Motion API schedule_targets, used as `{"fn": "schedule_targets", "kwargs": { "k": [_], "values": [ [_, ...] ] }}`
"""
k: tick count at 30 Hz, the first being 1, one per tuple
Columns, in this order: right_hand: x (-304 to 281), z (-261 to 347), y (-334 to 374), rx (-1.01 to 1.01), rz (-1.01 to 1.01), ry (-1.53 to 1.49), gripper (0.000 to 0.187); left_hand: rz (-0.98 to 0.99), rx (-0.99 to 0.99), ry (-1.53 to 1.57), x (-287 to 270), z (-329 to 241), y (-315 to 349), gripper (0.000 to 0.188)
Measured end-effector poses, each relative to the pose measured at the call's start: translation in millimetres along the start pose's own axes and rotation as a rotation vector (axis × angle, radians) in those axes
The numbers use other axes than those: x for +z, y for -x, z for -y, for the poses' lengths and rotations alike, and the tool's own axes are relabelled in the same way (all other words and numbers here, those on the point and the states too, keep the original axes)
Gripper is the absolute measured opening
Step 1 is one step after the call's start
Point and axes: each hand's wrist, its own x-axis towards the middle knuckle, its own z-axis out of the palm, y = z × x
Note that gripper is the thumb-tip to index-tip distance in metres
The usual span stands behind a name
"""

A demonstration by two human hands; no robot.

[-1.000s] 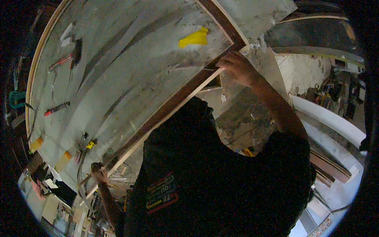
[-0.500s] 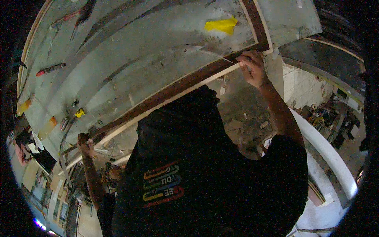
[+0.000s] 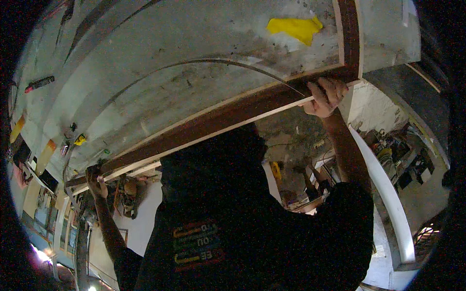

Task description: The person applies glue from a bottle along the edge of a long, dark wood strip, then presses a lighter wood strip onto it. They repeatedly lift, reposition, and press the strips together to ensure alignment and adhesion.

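The thin strip (image 3: 208, 60), pale near the right hand (image 3: 324, 99) half a second ago, now arches dark through twelve o'clock, suggesting it twisted in that two-o'clock pinch and needs steadying along the wooden frame (image 3: 262, 102), with the left hand (image 3: 96, 182) curled at half past eight, its hold unclear.

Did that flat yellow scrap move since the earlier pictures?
No: the flat yellow scrap still lies just inside the same corner of the dark-brown, pale-edged wooden frame.

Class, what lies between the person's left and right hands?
In the head view, a brown border with pale edges runs between the left hand and right hand; a thin dark strip arches above it in the picture.
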Motion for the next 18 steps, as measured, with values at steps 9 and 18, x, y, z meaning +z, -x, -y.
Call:
{"fn": "schedule_targets", "kwargs": {
  "k": [9, 18],
  "values": [
    [-26, 44, -22, 0.259, 0.073, -0.119, 0.05, -0.021, -0.062, -0.066, -3, -8, 10, 0.064],
    [-2, 137, -41, 0.167, 0.141, -0.071, 0.043, 0.0, 0.067, -0.267, -7, -40, 1, 0.062]
  ]
}}
